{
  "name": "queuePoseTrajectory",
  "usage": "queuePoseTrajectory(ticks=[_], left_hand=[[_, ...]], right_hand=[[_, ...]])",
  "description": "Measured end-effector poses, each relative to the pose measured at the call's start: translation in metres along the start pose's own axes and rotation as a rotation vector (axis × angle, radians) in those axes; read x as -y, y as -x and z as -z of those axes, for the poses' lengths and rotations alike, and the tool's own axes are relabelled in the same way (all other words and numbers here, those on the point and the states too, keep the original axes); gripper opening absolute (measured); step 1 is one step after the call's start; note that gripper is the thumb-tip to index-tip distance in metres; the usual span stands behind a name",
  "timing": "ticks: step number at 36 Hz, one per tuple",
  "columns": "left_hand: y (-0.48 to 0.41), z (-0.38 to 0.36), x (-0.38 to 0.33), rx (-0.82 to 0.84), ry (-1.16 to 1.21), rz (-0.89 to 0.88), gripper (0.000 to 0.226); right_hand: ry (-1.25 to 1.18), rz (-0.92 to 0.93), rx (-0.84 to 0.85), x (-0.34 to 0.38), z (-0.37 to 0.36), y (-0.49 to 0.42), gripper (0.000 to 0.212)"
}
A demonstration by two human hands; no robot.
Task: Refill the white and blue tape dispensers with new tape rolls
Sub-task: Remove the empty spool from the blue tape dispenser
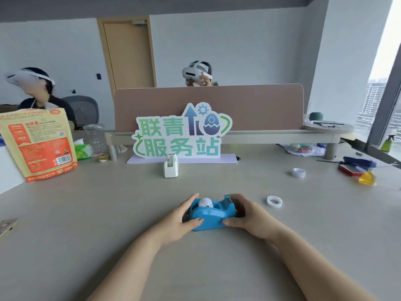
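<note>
A blue tape dispenser [211,216] rests on the grey table near me, with a white roll or hub [205,202] showing in its top. My left hand [181,218] grips its left end and my right hand [246,216] grips its right end by the cutter. A white tape dispenser [170,166] stands upright farther back, in front of the sign. One loose tape roll [274,201] lies flat to the right of my right hand. A small stack of tape rolls [298,172] sits farther back right.
A green and white sign [180,135] stands before a pink divider [249,105]. An orange bag [39,144] is at the left. A red box [352,170] and a yellow object [367,178] lie at the right. Two people with headsets sit beyond.
</note>
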State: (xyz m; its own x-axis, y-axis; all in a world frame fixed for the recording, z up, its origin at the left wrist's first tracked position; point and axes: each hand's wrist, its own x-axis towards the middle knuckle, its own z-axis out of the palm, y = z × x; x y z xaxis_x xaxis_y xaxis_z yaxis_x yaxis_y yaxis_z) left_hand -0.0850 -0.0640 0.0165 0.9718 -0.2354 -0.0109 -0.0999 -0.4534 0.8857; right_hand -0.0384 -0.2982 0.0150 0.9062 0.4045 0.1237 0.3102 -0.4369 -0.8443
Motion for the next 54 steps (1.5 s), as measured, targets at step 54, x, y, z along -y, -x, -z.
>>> queuePoseTrajectory(ticks=[54], left_hand=[[-0.038,-0.012,-0.028,-0.442,0.051,-0.085,0.006]], right_hand=[[-0.066,0.051,-0.107,-0.011,0.005,-0.012,0.048]])
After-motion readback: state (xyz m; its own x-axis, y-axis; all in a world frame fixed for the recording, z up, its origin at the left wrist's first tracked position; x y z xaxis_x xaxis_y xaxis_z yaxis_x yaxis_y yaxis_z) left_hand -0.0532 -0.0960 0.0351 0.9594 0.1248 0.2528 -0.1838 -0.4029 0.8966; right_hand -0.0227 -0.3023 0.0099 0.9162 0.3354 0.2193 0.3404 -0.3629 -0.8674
